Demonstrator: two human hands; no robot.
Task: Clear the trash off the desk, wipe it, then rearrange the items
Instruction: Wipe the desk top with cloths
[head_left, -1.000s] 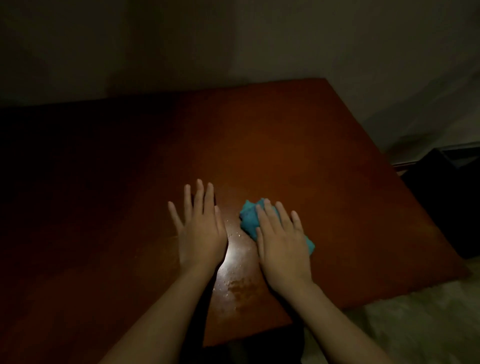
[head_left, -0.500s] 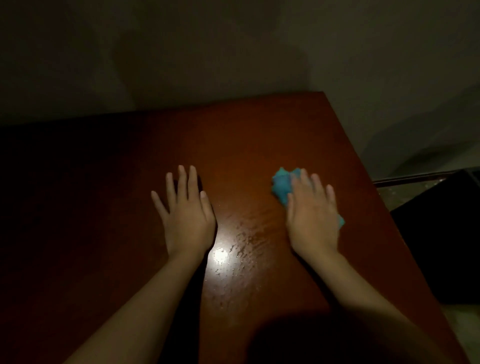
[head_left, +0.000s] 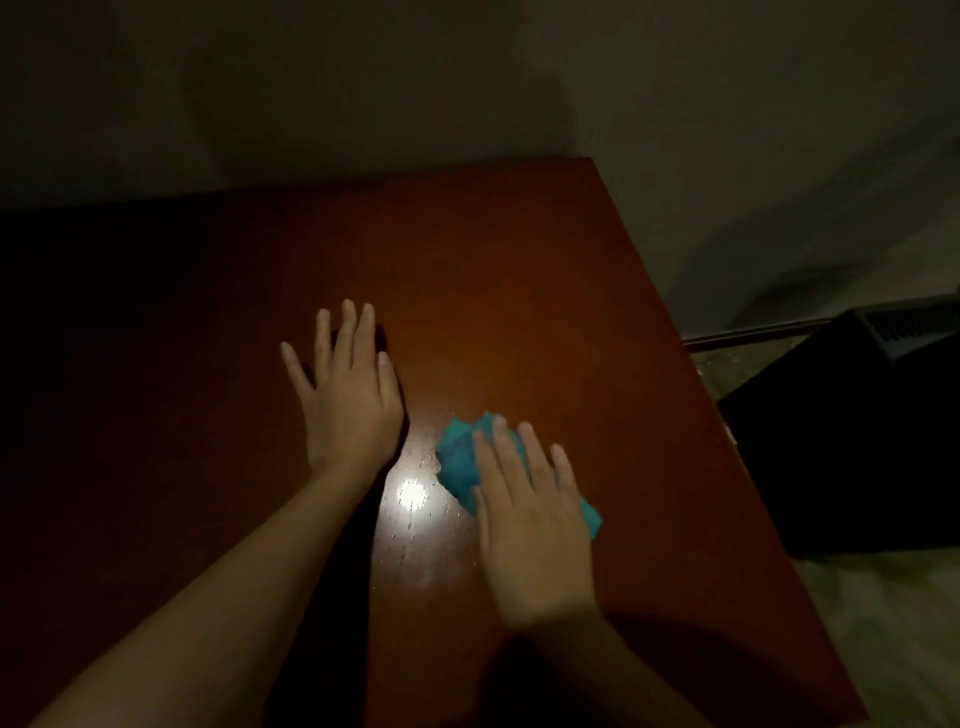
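Wiping stage in hand. The right hand (head_left: 530, 525) lies flat on a blue cloth (head_left: 458, 462), fingers straight, pressing it to the table (head_left: 519, 249) near the front middle. Its grip is open, not curled round the cloth. The left hand (head_left: 349, 410) rests palm-down on the wood just beside the cloth, grip likewise open, holding nothing. Droplets and damp streaks (head_left: 415, 540) glint beside the cloth and towards the front edge. I see no trash in the lit part, so clearing is judged done. Wiping is partway; rearranging is judged not yet begun. The table's left portion is too dark to assess. A black box (head_left: 857, 441) stands beside the table, right.
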